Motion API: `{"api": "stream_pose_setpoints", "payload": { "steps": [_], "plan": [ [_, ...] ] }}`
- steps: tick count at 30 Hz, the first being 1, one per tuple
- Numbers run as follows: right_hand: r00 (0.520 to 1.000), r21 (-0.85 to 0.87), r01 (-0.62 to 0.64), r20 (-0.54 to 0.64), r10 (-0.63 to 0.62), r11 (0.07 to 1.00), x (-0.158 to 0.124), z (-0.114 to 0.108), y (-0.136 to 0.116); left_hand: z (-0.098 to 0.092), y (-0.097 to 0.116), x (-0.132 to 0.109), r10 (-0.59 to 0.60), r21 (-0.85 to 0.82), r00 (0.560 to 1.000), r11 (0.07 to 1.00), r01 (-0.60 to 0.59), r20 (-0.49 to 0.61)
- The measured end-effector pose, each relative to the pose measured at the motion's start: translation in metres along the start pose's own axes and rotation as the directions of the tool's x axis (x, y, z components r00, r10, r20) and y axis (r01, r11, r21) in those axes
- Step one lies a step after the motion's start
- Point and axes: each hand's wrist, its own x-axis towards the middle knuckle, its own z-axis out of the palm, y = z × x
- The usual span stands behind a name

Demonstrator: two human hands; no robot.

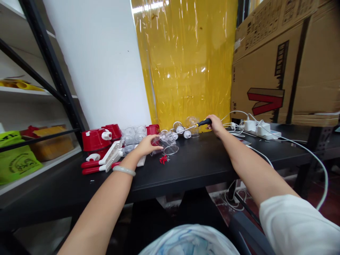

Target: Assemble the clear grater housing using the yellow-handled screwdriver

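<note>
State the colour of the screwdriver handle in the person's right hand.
Black screwdriver handle, yellow collar; head view.

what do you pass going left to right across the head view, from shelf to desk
green bag → red plastic housings → left hand → clear plastic part → screwdriver → right hand → white power strip

The front of the counter (pixel 202 170) lay bare and passable. Red and white housings (pixel 99 143) crowded the left; clear cups (pixel 170 141) and a slanting screwdriver (pixel 203 123) barred the back; a power strip (pixel 261 130) and white cables (pixel 305 149) cluttered the right.
</note>
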Motion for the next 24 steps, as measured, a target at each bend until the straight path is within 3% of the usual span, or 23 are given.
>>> {"api": "stream_pose_setpoints", "payload": {
  "steps": [6, 13, 19, 24],
  "plan": [
    [0.992, -0.088, 0.1, -0.066, -0.106, 0.991, 0.0027, -0.0003, 0.0017, 0.0017, 0.0001, 0.0013, 0.019, -0.016, 1.0, 1.0, -0.019, 0.0],
    [0.993, -0.045, 0.064, -0.101, -0.068, 0.997, 0.0012, 0.0014, -0.0021, 0.0017, 0.0028, 0.0003, -0.002, -0.024, 1.0, 1.0, 0.003, 0.008],
    [0.999, 0.182, -0.023, 0.03, 0.017, 0.983, -0.0042, -0.0014, -0.0056, 0.0017, 0.0028, 0.0002, -0.002, -0.026, 1.0, 1.0, 0.002, 0.0],
    [0.998, 0.123, -0.026, 0.064, 0.018, 0.992, -0.0055, -0.0014, -0.0032, 0.0008, 0.0006, 0.0005, 0.004, -0.029, 1.0, 1.0, -0.003, 0.008]
  ]
}}
